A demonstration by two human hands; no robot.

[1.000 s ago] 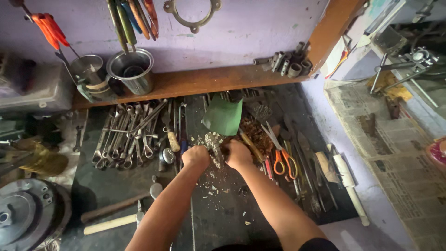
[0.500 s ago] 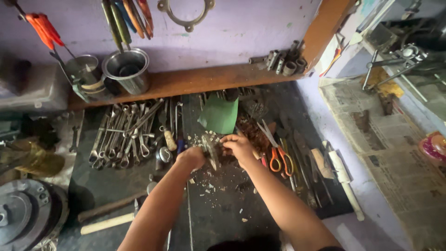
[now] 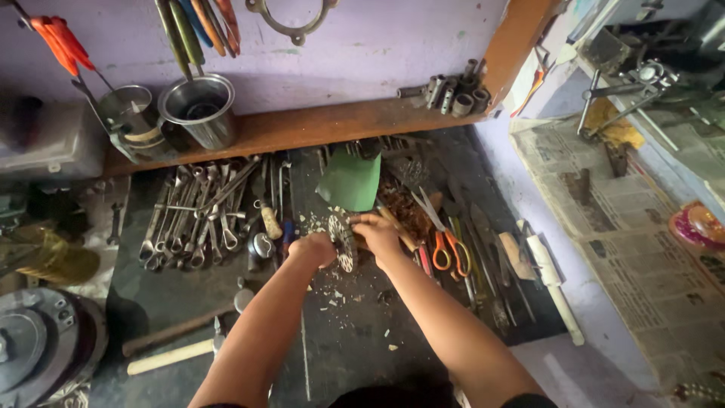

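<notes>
— While both hands meet, where is the toothed metal disc [image 3: 343, 240]?
— Between them, just below the green dustpan [image 3: 350, 180]; left hand [image 3: 312, 249] and right hand [image 3: 377, 233] fingers pinch its edges above the bench [image 3: 189, 302].

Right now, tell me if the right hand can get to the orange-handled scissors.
Probably yes. The right hand grips the round perforated metal disc, and the orange-handled scissors lie just to its right on the dark bench, uncovered. It would need to let go first.

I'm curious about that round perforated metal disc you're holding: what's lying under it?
Under the disc, pale chips and crumbs litter the dark mat. The left hand and right hand grip it on edge; whatever lies directly beneath them is hidden.
</notes>
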